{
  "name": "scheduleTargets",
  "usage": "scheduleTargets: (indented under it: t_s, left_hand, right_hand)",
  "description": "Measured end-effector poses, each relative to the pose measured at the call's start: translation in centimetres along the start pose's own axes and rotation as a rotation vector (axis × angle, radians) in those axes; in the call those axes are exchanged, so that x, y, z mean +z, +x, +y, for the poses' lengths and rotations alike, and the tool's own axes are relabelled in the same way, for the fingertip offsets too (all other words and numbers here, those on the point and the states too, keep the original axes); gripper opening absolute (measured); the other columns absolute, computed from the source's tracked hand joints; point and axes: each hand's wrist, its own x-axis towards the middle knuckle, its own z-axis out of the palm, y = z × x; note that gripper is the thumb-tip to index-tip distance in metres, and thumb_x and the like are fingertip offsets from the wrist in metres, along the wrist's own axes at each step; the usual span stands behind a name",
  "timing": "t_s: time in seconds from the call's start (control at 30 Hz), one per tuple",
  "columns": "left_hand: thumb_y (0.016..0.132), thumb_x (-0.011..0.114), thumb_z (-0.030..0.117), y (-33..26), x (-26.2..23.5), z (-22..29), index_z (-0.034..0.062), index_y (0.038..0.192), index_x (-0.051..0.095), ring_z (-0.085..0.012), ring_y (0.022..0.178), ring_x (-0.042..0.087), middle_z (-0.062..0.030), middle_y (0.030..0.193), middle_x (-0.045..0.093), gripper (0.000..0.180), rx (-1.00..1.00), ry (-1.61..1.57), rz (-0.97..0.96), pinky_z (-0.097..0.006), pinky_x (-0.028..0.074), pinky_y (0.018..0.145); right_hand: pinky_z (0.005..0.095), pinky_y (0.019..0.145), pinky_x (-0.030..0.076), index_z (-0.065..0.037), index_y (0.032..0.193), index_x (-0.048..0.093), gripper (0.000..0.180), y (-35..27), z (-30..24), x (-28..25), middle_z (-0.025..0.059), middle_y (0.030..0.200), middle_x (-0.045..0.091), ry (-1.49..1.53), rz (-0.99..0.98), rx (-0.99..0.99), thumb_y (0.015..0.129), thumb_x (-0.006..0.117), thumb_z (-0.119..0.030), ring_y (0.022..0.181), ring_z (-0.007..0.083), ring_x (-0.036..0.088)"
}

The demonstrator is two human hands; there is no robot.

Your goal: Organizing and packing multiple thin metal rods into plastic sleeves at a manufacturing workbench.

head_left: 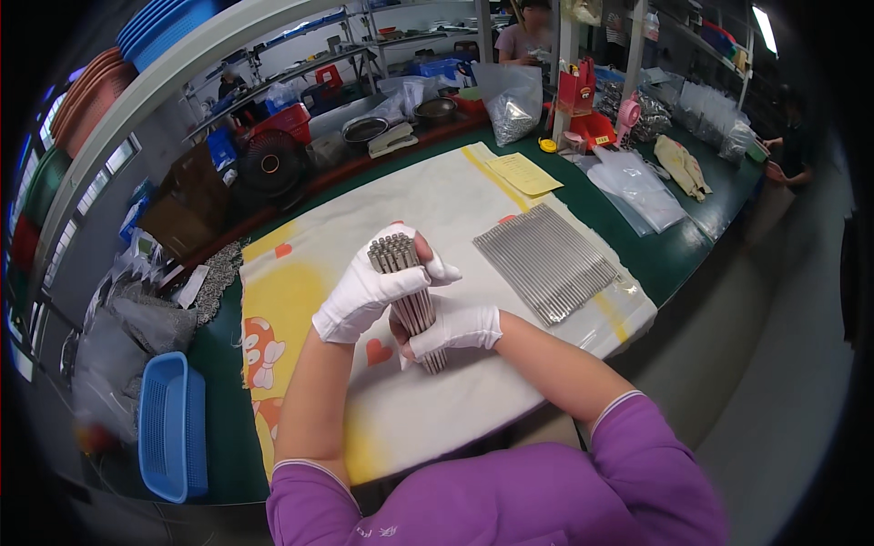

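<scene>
A purple shirt [492,499] spans the bottom of the frame; mid-frame, the white-gloved left hand [366,289] and right hand [461,326] together grip a bundle of metal rods [417,310], left of a flat row of rods [546,262].

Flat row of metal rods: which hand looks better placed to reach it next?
Probably the right hand: its forearm lies on the same side as the row of metal rods, while the left hand is mostly left of the rod bundle. Both hold that bundle, so either must let go first.
</scene>
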Motion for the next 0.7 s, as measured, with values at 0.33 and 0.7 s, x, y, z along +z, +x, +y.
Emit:
scheduleTargets:
  t_s: [0.33,0.7]
  left_hand:
    - [0.074,0.069,0.010,0.2,-0.7,0.0,0.0059,0.084,0.055,-0.0130,0.058,0.052,-0.0022,0.065,0.053,0.018,-0.089,-0.018,-0.048,-0.028,0.046,0.057]
    - [0.079,0.067,0.010,0.0,-1.8,-0.1,0.0059,0.085,0.052,-0.0216,0.072,0.064,-0.0061,0.067,0.057,0.016,-0.054,0.076,-0.103,-0.036,0.053,0.071]
  right_hand:
    - [0.0293,0.078,0.052,-0.004,0.092,0.059,0.023,0.0,0.4,0.0,0.0055,0.084,0.064,-0.082,0.022,0.036,0.077,0.074,-0.014,0.084,0.0150,0.064]
    - [0.0308,0.091,0.048,-0.003,0.125,0.050,0.065,0.0,0.8,-1.1,0.0082,0.105,0.063,-0.101,-0.135,0.082,0.075,0.082,-0.027,0.102,0.0174,0.060]
